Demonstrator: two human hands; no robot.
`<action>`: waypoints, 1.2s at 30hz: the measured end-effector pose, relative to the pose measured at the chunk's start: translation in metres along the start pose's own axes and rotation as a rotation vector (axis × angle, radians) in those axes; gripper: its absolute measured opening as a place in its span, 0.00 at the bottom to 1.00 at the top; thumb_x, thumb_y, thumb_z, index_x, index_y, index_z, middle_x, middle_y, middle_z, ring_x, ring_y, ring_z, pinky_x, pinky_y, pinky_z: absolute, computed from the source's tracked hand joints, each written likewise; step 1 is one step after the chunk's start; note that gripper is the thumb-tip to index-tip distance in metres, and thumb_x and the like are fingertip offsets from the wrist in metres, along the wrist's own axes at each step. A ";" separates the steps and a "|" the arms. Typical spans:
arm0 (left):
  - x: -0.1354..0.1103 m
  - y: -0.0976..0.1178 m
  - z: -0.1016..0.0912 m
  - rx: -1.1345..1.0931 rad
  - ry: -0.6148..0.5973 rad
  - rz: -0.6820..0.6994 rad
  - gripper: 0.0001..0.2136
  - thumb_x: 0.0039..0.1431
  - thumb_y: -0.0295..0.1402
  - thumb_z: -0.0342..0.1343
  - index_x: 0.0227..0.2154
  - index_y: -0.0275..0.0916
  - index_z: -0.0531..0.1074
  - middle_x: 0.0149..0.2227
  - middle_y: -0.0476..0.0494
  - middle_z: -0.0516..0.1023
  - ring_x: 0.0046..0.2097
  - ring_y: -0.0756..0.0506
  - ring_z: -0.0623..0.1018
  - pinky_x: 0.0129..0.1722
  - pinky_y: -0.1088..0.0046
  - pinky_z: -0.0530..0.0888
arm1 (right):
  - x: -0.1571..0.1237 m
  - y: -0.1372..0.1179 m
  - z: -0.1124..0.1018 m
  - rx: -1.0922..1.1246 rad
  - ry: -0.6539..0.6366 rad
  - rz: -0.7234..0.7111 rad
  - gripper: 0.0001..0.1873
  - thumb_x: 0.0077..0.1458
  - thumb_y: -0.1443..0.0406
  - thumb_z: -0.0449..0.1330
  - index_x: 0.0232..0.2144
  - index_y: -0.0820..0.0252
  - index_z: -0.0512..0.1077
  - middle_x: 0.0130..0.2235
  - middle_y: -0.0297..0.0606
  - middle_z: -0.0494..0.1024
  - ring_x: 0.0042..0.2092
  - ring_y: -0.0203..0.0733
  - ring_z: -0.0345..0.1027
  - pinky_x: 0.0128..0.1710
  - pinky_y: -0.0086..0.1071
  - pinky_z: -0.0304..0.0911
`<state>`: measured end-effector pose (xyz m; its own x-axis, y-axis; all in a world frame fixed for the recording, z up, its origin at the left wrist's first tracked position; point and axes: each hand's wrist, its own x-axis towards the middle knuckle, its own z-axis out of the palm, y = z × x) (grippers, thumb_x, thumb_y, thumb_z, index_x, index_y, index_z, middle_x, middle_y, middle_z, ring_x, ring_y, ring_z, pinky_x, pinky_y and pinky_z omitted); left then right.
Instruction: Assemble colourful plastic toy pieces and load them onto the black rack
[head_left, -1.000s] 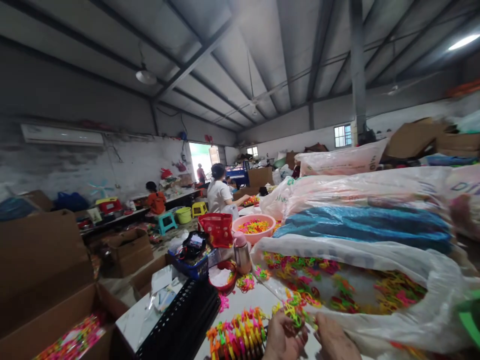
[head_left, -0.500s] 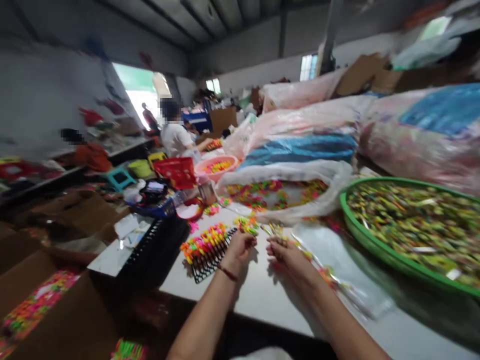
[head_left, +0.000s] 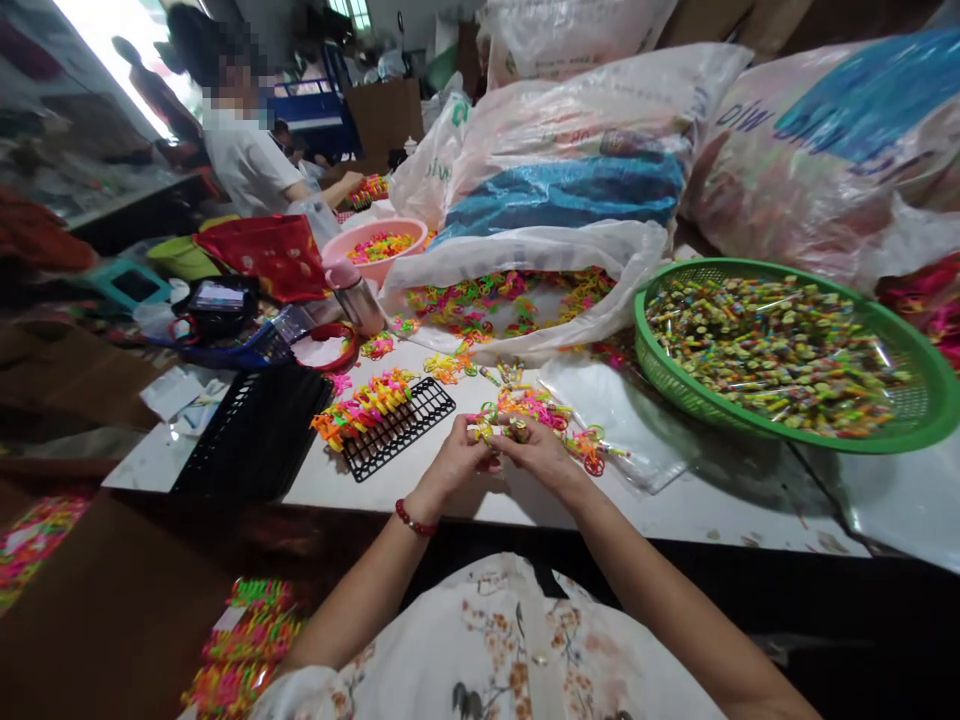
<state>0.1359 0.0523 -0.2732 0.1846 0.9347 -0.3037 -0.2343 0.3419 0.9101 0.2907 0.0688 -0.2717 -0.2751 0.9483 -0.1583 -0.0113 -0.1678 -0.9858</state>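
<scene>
My left hand point(head_left: 457, 460) is closed, pinching a small yellow-green plastic piece point(head_left: 484, 430). My right hand point(head_left: 538, 455) meets it at the fingertips and is closed on a small tube-like piece point(head_left: 517, 430), partly hidden by the fingers. Just beyond lies a loose pile of bright plastic pieces point(head_left: 536, 404) in pink, orange and green. Left of my hands a black grid rack point(head_left: 427, 418) rests on the white table point(head_left: 495, 500). Rows of colourful pieces point(head_left: 364, 408) stand along its far side.
A green basket point(head_left: 787, 432) full of small wrapped tubes stands at the right. Behind the pile, an open white sack point(head_left: 645, 250) holds more plastic pieces. Stacked black racks point(head_left: 247, 430) sit at the left. A person in a white shirt point(head_left: 251, 165) works farther back.
My view has tilted down and both hands appear closer together, fingertips now meeting around the small pieces. Before, they were apart, each with something small at its fingers.
</scene>
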 end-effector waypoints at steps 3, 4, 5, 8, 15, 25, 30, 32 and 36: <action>-0.005 -0.002 0.000 0.071 -0.040 0.005 0.26 0.44 0.32 0.67 0.44 0.39 0.60 0.31 0.52 0.75 0.26 0.51 0.76 0.29 0.74 0.73 | -0.001 0.005 0.001 -0.016 -0.005 0.026 0.24 0.43 0.48 0.69 0.33 0.61 0.74 0.20 0.25 0.66 0.20 0.29 0.52 0.20 0.26 0.47; -0.006 -0.002 -0.001 0.082 -0.057 0.014 0.25 0.45 0.34 0.67 0.44 0.39 0.62 0.33 0.51 0.75 0.28 0.51 0.76 0.30 0.74 0.73 | -0.002 0.006 0.001 0.006 -0.023 0.043 0.23 0.44 0.48 0.69 0.31 0.61 0.73 0.20 0.25 0.65 0.20 0.29 0.51 0.20 0.27 0.47; -0.007 -0.002 -0.003 0.090 -0.066 0.025 0.23 0.46 0.37 0.67 0.43 0.38 0.63 0.34 0.49 0.76 0.30 0.51 0.76 0.31 0.75 0.73 | -0.003 0.008 0.000 0.034 -0.044 0.058 0.22 0.44 0.48 0.68 0.30 0.61 0.73 0.19 0.24 0.64 0.20 0.28 0.50 0.20 0.27 0.46; -0.007 -0.006 -0.006 0.091 -0.003 0.057 0.21 0.53 0.48 0.63 0.39 0.37 0.66 0.31 0.50 0.73 0.28 0.53 0.73 0.29 0.76 0.71 | -0.005 0.014 -0.003 0.075 -0.085 0.070 0.21 0.47 0.49 0.68 0.27 0.61 0.71 0.18 0.23 0.61 0.20 0.28 0.48 0.20 0.27 0.44; -0.001 -0.021 -0.001 -0.021 0.137 0.154 0.22 0.54 0.53 0.62 0.35 0.39 0.65 0.27 0.55 0.69 0.26 0.54 0.67 0.26 0.79 0.65 | -0.012 0.010 0.004 0.110 -0.117 0.070 0.25 0.49 0.45 0.66 0.28 0.60 0.68 0.21 0.25 0.63 0.21 0.28 0.51 0.20 0.25 0.47; -0.007 -0.008 0.006 -0.228 0.191 0.175 0.24 0.48 0.50 0.67 0.34 0.39 0.63 0.25 0.53 0.70 0.25 0.54 0.68 0.27 0.78 0.66 | -0.024 0.005 0.003 0.318 0.102 0.059 0.22 0.45 0.51 0.71 0.32 0.59 0.71 0.24 0.25 0.65 0.22 0.27 0.47 0.19 0.24 0.43; -0.008 -0.013 0.011 -0.201 0.206 0.164 0.22 0.53 0.52 0.63 0.34 0.39 0.63 0.22 0.56 0.67 0.21 0.55 0.65 0.22 0.79 0.63 | -0.029 -0.002 0.003 0.466 0.142 0.151 0.23 0.38 0.56 0.75 0.31 0.58 0.68 0.27 0.30 0.74 0.23 0.29 0.59 0.18 0.23 0.40; -0.008 -0.017 0.013 -0.169 0.229 0.175 0.21 0.55 0.52 0.61 0.34 0.40 0.63 0.22 0.56 0.67 0.21 0.55 0.64 0.22 0.79 0.62 | -0.029 -0.002 0.004 0.447 0.125 0.168 0.22 0.39 0.56 0.74 0.32 0.58 0.69 0.30 0.34 0.77 0.24 0.30 0.61 0.18 0.23 0.41; -0.007 -0.024 0.013 -0.104 0.269 0.203 0.19 0.58 0.51 0.59 0.34 0.40 0.63 0.22 0.56 0.66 0.21 0.55 0.64 0.21 0.80 0.62 | -0.029 0.005 0.007 0.444 0.100 0.102 0.17 0.43 0.57 0.72 0.29 0.61 0.72 0.27 0.31 0.75 0.22 0.26 0.55 0.19 0.24 0.44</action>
<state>0.1531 0.0366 -0.2888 -0.1303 0.9720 -0.1957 -0.3391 0.1418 0.9300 0.2916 0.0380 -0.2718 -0.2028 0.9386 -0.2791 -0.4055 -0.3400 -0.8485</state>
